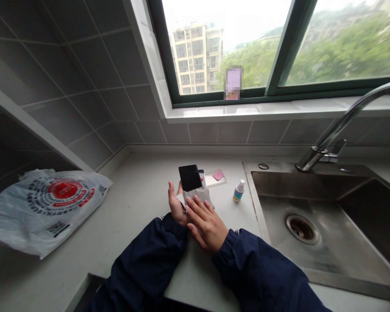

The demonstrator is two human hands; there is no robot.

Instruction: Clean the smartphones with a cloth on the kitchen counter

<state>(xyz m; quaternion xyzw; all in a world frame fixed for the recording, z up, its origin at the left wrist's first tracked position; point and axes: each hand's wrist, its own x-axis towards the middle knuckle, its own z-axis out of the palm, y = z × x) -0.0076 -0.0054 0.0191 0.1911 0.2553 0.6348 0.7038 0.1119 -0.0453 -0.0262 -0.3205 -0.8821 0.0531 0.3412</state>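
My left hand (177,203) is closed round a black smartphone (190,177), screen up, tilted above the counter. A grey cloth (199,196) covers the phone's lower part. On top of that cloth lies my right hand (207,223), fingers stretched out flat, thumb apart. Just behind the phone, a clear phone case (211,183) rests on the counter with a small pink piece (218,175) in it. Beside the case is another dark, flat object (201,173), mostly hidden. To the right stands a small white bottle (238,190) with a blue and yellow label.
A white plastic bag (48,203) with red and black print lies on the counter (130,195) at the left. At the right is a steel sink (312,195) under a chrome tap (328,130). Behind the counter rise a tiled wall and a window (253,52).
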